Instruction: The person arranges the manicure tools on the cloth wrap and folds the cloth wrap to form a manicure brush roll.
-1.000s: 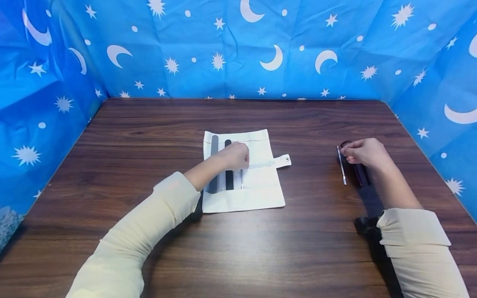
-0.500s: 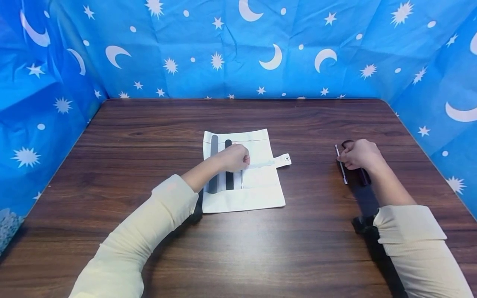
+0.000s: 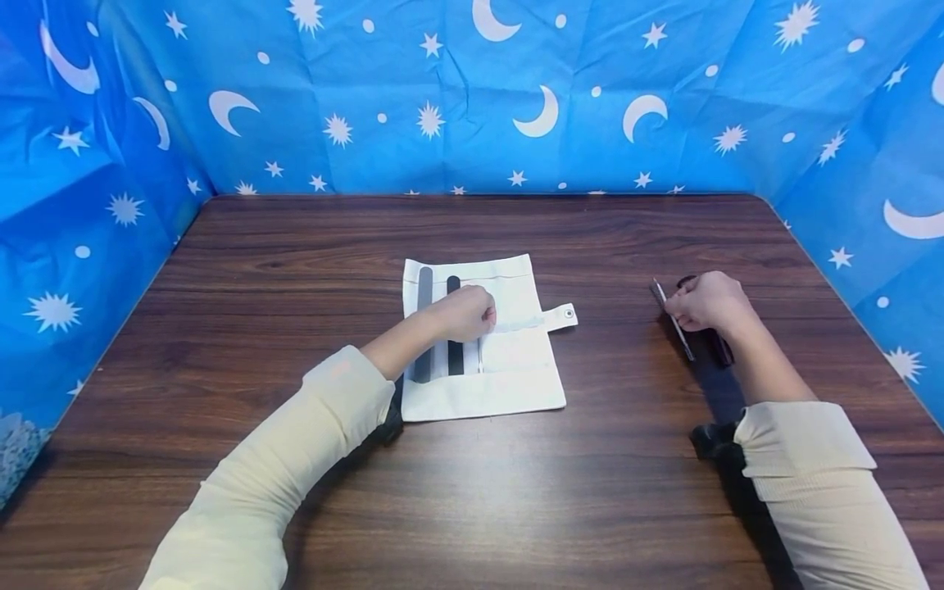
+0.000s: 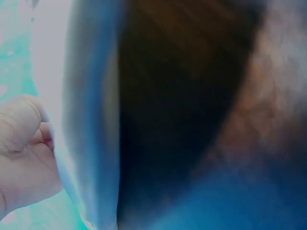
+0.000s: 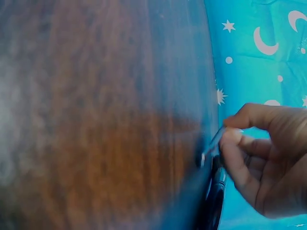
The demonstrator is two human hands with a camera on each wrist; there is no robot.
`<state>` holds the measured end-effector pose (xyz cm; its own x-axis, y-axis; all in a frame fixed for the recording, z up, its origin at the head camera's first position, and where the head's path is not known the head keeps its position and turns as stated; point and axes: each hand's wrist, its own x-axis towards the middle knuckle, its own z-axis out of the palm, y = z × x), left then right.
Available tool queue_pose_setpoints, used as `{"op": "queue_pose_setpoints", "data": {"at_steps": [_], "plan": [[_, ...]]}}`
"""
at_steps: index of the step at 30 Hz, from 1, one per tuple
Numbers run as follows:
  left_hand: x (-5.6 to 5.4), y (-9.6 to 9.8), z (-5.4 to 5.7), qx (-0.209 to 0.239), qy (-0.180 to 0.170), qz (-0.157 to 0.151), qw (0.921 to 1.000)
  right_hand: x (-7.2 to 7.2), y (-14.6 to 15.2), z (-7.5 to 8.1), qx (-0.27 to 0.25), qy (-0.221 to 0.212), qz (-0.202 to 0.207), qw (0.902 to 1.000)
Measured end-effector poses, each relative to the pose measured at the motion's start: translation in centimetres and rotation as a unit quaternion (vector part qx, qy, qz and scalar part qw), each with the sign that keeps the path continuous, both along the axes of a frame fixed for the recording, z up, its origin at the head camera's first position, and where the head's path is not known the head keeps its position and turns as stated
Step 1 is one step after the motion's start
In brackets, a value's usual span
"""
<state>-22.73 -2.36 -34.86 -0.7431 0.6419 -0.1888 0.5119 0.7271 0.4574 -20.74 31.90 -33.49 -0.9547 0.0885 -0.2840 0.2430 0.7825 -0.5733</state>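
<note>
A white fabric pouch [image 3: 509, 393] lies unfolded mid-table, holding a grey nail file [image 3: 424, 328], a black nail file [image 3: 455, 358] and a thin silver stick [image 3: 481, 356]. My left hand [image 3: 468, 313] is curled over its middle strip and seems to pinch the fabric; the fingertips are hidden. In the left wrist view the thumb [image 4: 21, 120] bends in behind the blurred white cloth. Over at the right, my right hand [image 3: 704, 301] pinches a slim silver metal stick [image 3: 678, 334] between thumb and forefinger. Beneath that hand a dark glossy long object [image 3: 723, 351] is partly covered.
The pouch's snap tab [image 3: 562, 316] sticks out to the right. Dark wood-grain table [image 3: 472, 508] runs back to a blue cloth [image 3: 472, 98] with white moons and stars. A fluffy grey thing [image 3: 22, 451] shows at the left edge.
The right hand has moved slightly left and closed its fingertips on the silver stick, which has tilted, with its far end shifted left. The left hand has stayed on the pouch.
</note>
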Motion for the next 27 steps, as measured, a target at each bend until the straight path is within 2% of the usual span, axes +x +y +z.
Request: {"op": "queue_pose_setpoints", "data": {"at_steps": [2, 5, 8, 10, 12, 14, 18, 20, 23, 25, 27], "plan": [[0.0, 0.0, 0.0, 0.005, 0.010, -0.007, 0.9999, -0.2, -0.2, -0.1, -0.054, 0.021, -0.009, 0.9983], [0.1, -0.1, 0.1, 0.010, 0.018, -0.013, 0.9997, -0.5, -0.9, 0.0, -0.133, 0.063, -0.029, 0.9887], [0.1, 0.0, 0.0, 0.010, 0.023, -0.018, 0.9995, -0.8, -1.8, 0.3, -0.202, 0.104, -0.051, 0.9724], [0.1, 0.1, 0.0, 0.011, 0.020, -0.016, 0.9996, -1.0, -2.6, 0.5, -0.248, 0.130, -0.065, 0.9577], [0.1, 0.1, 0.0, 0.011, 0.017, -0.012, 0.9997, -1.2, -3.6, 0.8, -0.303, 0.147, -0.077, 0.9383], [0.0, 0.1, -0.1, 0.012, 0.013, -0.008, 0.9998, -1.4, -4.6, 1.0, -0.368, 0.159, -0.083, 0.9123], [-0.1, 0.1, -0.1, 0.015, -0.003, -0.004, 0.9999, -1.9, -6.7, 1.1, -0.486, 0.162, -0.086, 0.8542], [-0.2, 0.1, -0.1, 0.017, -0.010, -0.003, 0.9998, -2.1, -7.7, 1.0, -0.523, 0.159, -0.083, 0.8335], [-0.2, 0.2, 0.0, 0.020, -0.017, -0.001, 0.9997, -2.4, -9.2, 0.7, -0.548, 0.157, -0.078, 0.8179], [-0.2, 0.2, 0.0, 0.023, -0.018, 0.001, 0.9996, -2.7, -10.3, 0.5, -0.557, 0.154, -0.076, 0.8124], [-0.2, 0.2, 0.1, 0.028, -0.022, 0.004, 0.9994, -3.1, -11.3, 0.3, -0.557, 0.150, -0.076, 0.8133]]}}
